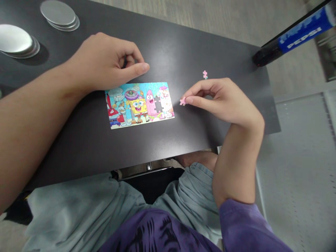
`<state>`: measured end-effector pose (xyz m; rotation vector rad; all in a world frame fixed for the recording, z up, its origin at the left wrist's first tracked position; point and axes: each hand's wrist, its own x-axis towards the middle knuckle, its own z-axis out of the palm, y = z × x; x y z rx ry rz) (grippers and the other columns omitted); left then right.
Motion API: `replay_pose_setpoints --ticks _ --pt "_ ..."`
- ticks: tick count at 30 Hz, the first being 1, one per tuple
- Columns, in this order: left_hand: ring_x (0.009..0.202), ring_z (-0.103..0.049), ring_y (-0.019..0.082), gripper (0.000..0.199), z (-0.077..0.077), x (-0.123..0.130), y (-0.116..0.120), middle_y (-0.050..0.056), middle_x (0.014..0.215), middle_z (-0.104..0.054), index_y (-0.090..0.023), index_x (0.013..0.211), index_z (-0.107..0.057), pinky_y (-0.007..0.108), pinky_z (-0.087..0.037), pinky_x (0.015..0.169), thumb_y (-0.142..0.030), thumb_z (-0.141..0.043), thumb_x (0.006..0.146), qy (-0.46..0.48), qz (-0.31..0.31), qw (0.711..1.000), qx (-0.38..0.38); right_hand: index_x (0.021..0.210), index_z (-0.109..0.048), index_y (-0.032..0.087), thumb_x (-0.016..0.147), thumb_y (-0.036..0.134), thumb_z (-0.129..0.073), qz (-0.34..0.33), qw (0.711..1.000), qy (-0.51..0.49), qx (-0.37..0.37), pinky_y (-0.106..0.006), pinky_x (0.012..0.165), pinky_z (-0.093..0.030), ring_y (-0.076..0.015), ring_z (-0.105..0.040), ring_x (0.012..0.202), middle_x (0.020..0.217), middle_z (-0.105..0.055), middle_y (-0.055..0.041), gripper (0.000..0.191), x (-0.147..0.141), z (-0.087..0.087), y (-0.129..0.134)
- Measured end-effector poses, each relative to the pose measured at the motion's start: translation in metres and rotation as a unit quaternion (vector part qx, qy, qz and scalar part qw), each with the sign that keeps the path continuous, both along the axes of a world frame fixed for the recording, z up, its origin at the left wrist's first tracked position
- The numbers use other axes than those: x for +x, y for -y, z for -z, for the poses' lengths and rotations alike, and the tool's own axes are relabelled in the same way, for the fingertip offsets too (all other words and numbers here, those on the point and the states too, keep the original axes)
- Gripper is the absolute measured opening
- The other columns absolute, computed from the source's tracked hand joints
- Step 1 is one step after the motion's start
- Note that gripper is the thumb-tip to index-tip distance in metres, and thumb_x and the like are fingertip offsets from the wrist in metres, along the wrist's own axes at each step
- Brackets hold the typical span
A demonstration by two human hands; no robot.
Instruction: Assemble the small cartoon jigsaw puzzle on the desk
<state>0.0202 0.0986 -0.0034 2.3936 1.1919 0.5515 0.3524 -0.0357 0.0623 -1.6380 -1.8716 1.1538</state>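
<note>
A cartoon jigsaw puzzle (138,105) lies flat on the dark table, with a gap right of the pink figure where the dark surface shows through. My right hand (212,98) pinches a small pink puzzle piece (182,101) between thumb and fingertips, just right of the puzzle's edge. Beyond that hand lies another pink puzzle piece (205,74), loose on the table. My left hand (112,63) rests at the puzzle's top edge, fingers curled and thumb stretched toward the forefinger. Nothing shows between its fingers.
Stacks of silver discs, one nearer (15,39) and one farther (59,13), stand at the table's left end. A Pepsi bottle (296,35) is at the far right corner. The dark table (126,150) ends close to my lap.
</note>
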Motion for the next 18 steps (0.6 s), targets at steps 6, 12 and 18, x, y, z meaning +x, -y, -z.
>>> replay_pose_setpoints --ticks 6,12,18 --pt "0.075 -0.056 0.022 0.056 -0.002 0.000 -0.001 0.000 0.086 -0.074 -0.032 0.114 -0.089 0.046 -0.041 0.088 -0.079 -0.062 0.101 0.005 0.005 1.000 -0.020 0.111 -0.096 0.042 0.110 0.056 -0.098 -0.066 0.997 0.031 -0.005 -0.057 0.115 -0.072 -0.0370 -0.084 0.119 0.121 -0.095 -0.0016 0.013 -0.041 0.003 -0.010" --pt "0.072 -0.056 0.022 0.054 0.000 0.001 -0.003 0.001 0.086 -0.078 -0.030 0.113 -0.091 0.045 -0.041 0.085 -0.074 -0.063 0.099 0.017 0.006 1.000 -0.006 0.108 -0.094 0.040 0.113 0.043 -0.090 -0.101 0.994 0.037 -0.018 -0.058 0.118 -0.071 -0.0354 -0.085 0.113 0.114 -0.094 -0.0002 0.007 -0.055 0.007 -0.018" --pt "0.070 -0.056 0.022 0.049 0.000 0.003 -0.002 0.002 0.085 -0.078 -0.029 0.110 -0.090 0.044 -0.040 0.084 -0.069 -0.064 0.098 0.015 0.009 1.000 0.003 0.106 -0.093 0.040 0.111 0.047 -0.093 -0.086 0.994 0.046 -0.039 -0.058 0.114 -0.071 -0.0364 -0.084 0.114 0.113 -0.093 -0.0013 0.009 -0.056 0.006 -0.018"
